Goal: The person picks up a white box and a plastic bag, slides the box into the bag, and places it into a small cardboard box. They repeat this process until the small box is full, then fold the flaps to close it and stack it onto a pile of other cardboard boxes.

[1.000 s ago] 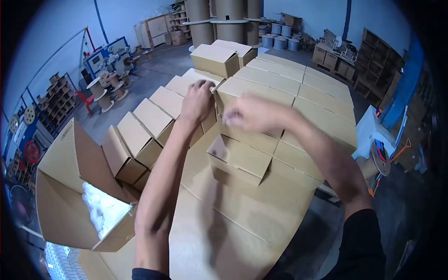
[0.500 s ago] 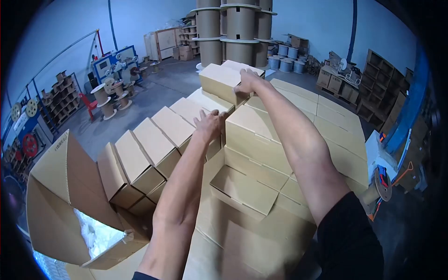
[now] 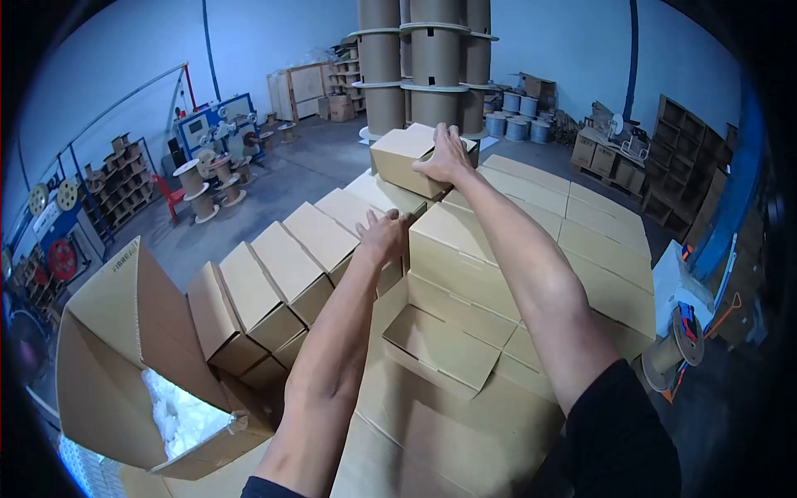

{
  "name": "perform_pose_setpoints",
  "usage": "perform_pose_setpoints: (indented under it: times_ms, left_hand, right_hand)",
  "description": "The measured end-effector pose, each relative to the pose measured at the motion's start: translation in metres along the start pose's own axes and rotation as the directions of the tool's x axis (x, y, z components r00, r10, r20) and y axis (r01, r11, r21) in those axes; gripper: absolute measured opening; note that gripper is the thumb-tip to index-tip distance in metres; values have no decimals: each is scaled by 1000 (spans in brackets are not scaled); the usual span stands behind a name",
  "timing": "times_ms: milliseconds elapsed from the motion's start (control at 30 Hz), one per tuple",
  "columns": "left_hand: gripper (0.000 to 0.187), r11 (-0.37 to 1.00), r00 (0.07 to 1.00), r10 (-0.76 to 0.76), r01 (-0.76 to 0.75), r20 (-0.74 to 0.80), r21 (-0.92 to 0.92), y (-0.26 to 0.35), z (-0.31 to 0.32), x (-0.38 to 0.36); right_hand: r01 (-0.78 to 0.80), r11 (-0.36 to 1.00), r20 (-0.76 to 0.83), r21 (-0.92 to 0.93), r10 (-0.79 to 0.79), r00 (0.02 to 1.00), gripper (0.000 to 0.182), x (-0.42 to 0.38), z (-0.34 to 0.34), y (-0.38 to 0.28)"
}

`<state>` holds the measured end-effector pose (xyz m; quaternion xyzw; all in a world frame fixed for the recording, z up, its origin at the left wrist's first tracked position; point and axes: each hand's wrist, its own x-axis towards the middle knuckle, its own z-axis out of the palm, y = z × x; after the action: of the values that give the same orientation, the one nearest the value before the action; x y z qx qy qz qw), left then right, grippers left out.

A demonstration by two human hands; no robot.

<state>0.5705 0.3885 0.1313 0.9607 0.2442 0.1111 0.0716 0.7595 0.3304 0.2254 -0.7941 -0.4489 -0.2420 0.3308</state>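
My right hand [image 3: 448, 158] is at the far end of the stack, its thumb and fingers closed around the right end of a closed cardboard box [image 3: 401, 170] on top of the others. Part of another box behind it is hidden by this hand. My left hand [image 3: 384, 238] is nearer to me, fingers apart, touching the inner end of a row of closed cardboard boxes [image 3: 311, 236]; some fingertips are hidden at the gap. Right of it stands a raised block of boxes [image 3: 465, 253]. An open, shallow cardboard box [image 3: 440, 344] lies in the recess below.
A large open carton [image 3: 100, 332] with white plastic inside stands at the left. Tall stacked spools [image 3: 436, 62] rise behind the boxes. A spool holding tools [image 3: 668, 353] is at the right edge. Machines [image 3: 220, 124] stand back left.
The view has tilted slightly, shifting the scene down and right. The box at my right hand sits at a slightly different angle, and that hand's fingers point further upward. My left hand stays by the row.
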Motion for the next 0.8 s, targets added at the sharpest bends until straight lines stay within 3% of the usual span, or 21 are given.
perform_pose_setpoints:
  times_ms: [67, 100, 167, 233, 300, 367, 433, 467, 500, 533, 567, 600, 633, 667, 700, 733, 800]
  left_hand:
    - [52, 980, 998, 45, -51, -36, -191, -26, 15, 30]
    - [52, 956, 997, 61, -74, -55, -285, -48, 28, 50]
    - [81, 817, 973, 43, -164, -225, -552, -73, 26, 62]
    - [88, 486, 971, -133, -110, -198, -867, -55, -11, 38]
    - [98, 17, 971, -232, -52, -54, -999, -9, -77, -16]
    - [103, -97, 989, -129, -92, -79, -991, -2, -113, -38]
    - [105, -138, 988, -62, -152, -145, -979, 2, -138, -66]
    - [99, -21, 955, -198, -230, -221, -973, 15, -145, -92]
    - [84, -53, 952, -150, -278, -268, -959, 11, -151, -114]
    - [76, -121, 962, -139, -252, -235, -960, 4, -149, -137]
    - [69, -190, 969, -130, -231, -209, -954, -1, -143, -166]
    - [61, -195, 966, -186, -214, -178, -957, -1, -137, -204]
    - [65, -206, 971, -238, -64, -14, -976, -8, -126, -248]
    - [71, -115, 958, -283, 3, 36, -993, 5, -128, -299]
    - [75, -66, 984, -177, 7, 18, -998, -9, -109, -337]
    - [74, 0, 996, -91, -7, -7, -1000, -13, -98, -376]
    - [70, 54, 990, -87, 114, 109, -992, -34, -64, -453]
  right_hand:
    - [25, 998, -106, 59, -19, 994, 71, -11, -21, -16]
    - [43, 994, -113, 103, -31, 993, 77, -16, -35, -27]
    - [75, 980, -121, 184, -53, 991, 89, -27, -62, -44]
    - [173, 963, -261, 207, -116, 958, 84, -38, -75, -60]
    - [204, 952, -331, 228, -121, 936, 83, -55, -98, -85]
    - [169, 928, -268, 333, -79, 960, 94, -82, -121, -116]
    - [177, 925, -277, 336, -83, 957, 97, -117, -131, -140]
    - [249, 909, -317, 333, -141, 938, 97, -139, -137, -151]
    - [319, 889, -357, 328, -196, 913, 98, -165, -145, -162]
    - [260, 809, -221, 527, -166, 961, 92, -196, -161, -175]
    - [378, 773, -264, 510, -277, 924, 81, -226, -168, -178]
    - [240, 636, -91, 733, -258, 962, 75, -261, -185, -186]
    - [213, 543, -78, 812, -260, 962, 70, -294, -194, -191]
    - [113, 503, 20, 857, -250, 968, 74, -325, -203, -193]
    - [59, 480, 67, 875, -241, 968, 81, -355, -199, -192]
    - [54, 580, 89, 813, -216, 972, 86, -383, -201, -193]
    - [77, 733, 155, 676, -244, 957, 94, -427, -204, -195]
